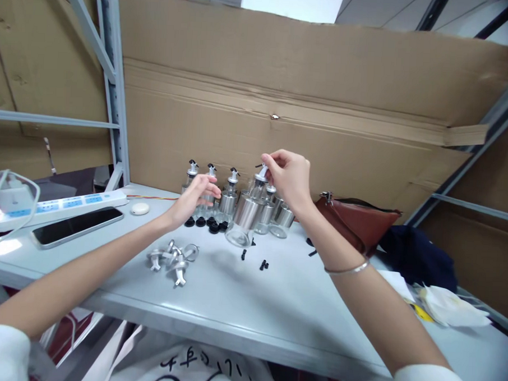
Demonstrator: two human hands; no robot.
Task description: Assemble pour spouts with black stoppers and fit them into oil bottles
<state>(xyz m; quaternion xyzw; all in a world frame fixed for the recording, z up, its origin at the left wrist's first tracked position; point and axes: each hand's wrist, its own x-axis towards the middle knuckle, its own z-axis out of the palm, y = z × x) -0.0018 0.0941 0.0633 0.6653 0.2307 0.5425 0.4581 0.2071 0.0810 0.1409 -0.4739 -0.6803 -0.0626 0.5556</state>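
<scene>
My right hand (289, 175) pinches the top of the pour spout on a glass oil bottle (248, 210) with a metal sleeve. That bottle leans slightly, its top to the right; whether its base touches the table I cannot tell. Held apart from it, my left hand (194, 199) has loosely curved, spread fingers and nothing in them. Behind the hands stand several similar bottles (228, 200), some with black-tipped spouts. Black round caps (213, 227) lie below my left hand. Loose pour spouts (175, 261) are heaped nearer the front, and small black pieces (263, 264) lie to the right.
At the left of the table (215, 301) are a phone (78, 226), a white power strip (63, 207) and a round white object (140, 208). A brown leather bag (356, 220), dark cloth (419, 251) and plastic packaging (453, 306) lie right. Cardboard (283, 90) walls the back.
</scene>
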